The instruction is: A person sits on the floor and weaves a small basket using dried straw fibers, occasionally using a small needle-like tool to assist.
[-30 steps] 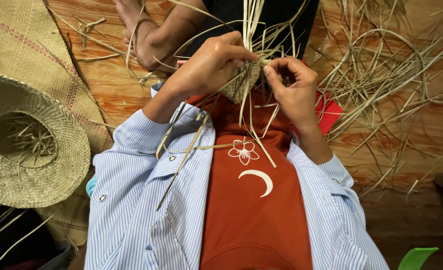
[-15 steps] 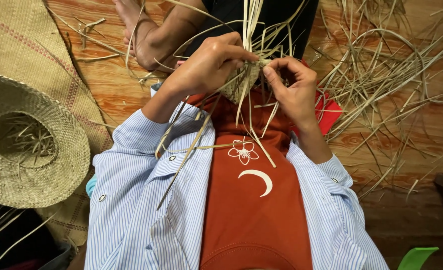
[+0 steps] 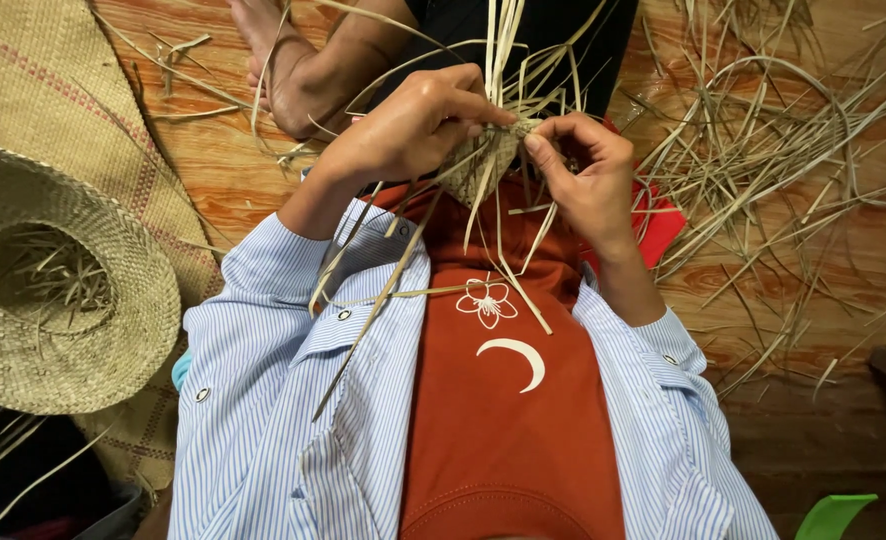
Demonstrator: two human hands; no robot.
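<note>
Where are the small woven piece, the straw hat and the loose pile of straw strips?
small woven piece [image 3: 483, 165], head view, on its woven face between the hands
straw hat [image 3: 123, 330], head view, on the brim
loose straw strips [image 3: 783, 170], head view, on the pile's middle

Wooden floor [image 3: 813, 270] — woven mat [image 3: 73, 110]

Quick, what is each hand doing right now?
Left hand: closed, pinching pale straw strips at the small tan woven straw piece.
Right hand: closed, gripping the same woven piece.
</note>
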